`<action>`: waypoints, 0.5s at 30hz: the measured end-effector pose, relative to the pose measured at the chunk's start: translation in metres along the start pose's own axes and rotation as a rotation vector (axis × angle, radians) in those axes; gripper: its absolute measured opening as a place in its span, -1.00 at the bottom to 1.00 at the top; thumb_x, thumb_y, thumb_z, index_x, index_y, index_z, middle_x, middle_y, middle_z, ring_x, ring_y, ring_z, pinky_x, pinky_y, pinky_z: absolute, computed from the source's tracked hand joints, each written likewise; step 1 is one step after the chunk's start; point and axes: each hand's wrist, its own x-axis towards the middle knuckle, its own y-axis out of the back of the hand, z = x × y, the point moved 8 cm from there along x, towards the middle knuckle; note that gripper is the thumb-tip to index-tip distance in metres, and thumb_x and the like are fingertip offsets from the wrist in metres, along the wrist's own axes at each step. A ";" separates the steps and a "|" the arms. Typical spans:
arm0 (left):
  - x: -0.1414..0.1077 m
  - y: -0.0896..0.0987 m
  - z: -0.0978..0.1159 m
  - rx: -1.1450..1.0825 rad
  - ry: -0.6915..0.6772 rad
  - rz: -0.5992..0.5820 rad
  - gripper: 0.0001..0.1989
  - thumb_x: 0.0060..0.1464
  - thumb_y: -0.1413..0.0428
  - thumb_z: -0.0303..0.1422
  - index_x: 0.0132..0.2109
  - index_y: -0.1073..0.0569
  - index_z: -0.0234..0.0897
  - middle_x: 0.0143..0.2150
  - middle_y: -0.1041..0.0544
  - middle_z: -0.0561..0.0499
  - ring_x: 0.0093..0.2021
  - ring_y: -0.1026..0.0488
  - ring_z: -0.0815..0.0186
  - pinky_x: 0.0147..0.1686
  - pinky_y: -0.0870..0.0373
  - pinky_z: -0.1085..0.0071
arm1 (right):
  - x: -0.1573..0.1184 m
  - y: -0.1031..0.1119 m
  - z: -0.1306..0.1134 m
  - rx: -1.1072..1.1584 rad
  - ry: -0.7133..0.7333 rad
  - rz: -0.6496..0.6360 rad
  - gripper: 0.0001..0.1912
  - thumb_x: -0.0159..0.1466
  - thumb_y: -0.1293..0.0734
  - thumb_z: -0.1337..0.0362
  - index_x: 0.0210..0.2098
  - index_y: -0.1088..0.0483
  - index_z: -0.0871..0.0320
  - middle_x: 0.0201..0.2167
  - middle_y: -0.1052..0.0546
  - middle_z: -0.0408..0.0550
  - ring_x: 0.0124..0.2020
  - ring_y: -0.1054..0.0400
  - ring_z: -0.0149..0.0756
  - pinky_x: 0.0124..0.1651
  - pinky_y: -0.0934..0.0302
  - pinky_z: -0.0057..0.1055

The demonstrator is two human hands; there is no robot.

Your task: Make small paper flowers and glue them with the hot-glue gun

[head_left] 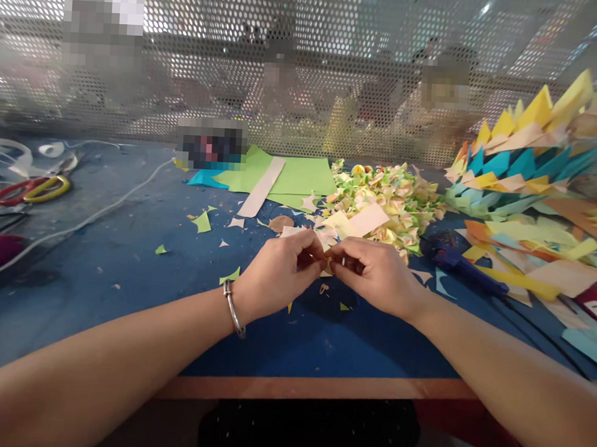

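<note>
My left hand (pixel 286 266), with a silver bangle at the wrist, has its thumb and fingers pinched together over the table. Facing it, almost touching, my right hand (pixel 376 271) is closed in a pinch too. Between the fingertips shows a small yellowish paper piece (pixel 328 261), mostly hidden by the fingers. A thin blue tip (pixel 337 234) sticks up by my right index finger; what it belongs to I cannot make out. Just beyond the hands lie a pale pink paper strip (pixel 369 219) and a heap of small folded paper pieces (pixel 410 196).
Green sheets (pixel 301 173) with a pale strip (pixel 263 187) lie behind. At left are scissors (pixel 45 190) and a white cord (pixel 99 210). A dark blue glue gun (pixel 464 262), paper strips (pixel 536 263) and a layered folded-paper piece (pixel 527 159) occupy the right. A perforated metal screen (pixel 304 110) stands behind.
</note>
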 end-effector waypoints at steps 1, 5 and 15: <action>0.000 0.001 0.000 0.021 0.000 -0.004 -0.97 0.09 -0.12 -0.45 -0.33 -0.44 -0.28 -0.46 -0.51 0.07 -0.47 -0.40 0.41 -0.47 -0.32 0.47 | 0.000 0.000 -0.001 -0.009 0.010 0.001 -0.86 0.28 -0.27 0.37 -0.35 -0.47 0.23 -0.48 -0.45 -0.13 -0.51 -0.28 -0.47 -0.44 -0.13 -0.48; 0.002 0.004 -0.005 0.013 0.031 -0.013 -0.94 0.10 -0.12 -0.44 -0.35 -0.47 -0.28 -0.46 -0.54 0.06 -0.47 -0.43 0.40 -0.46 -0.32 0.46 | 0.001 0.000 -0.002 -0.034 0.021 0.015 -0.84 0.32 -0.26 0.34 -0.32 -0.47 0.22 -0.45 -0.47 -0.11 -0.50 -0.29 -0.45 -0.41 -0.17 -0.46; 0.003 0.006 -0.004 -0.126 0.042 0.041 -0.93 0.07 -0.15 -0.44 -0.39 -0.47 -0.30 -0.48 -0.53 0.07 -0.46 -0.43 0.44 -0.44 -0.34 0.49 | -0.002 0.004 -0.002 -0.026 -0.036 0.042 -0.84 0.31 -0.25 0.33 -0.31 -0.47 0.21 -0.47 -0.47 -0.10 -0.52 -0.32 -0.44 -0.45 -0.19 -0.45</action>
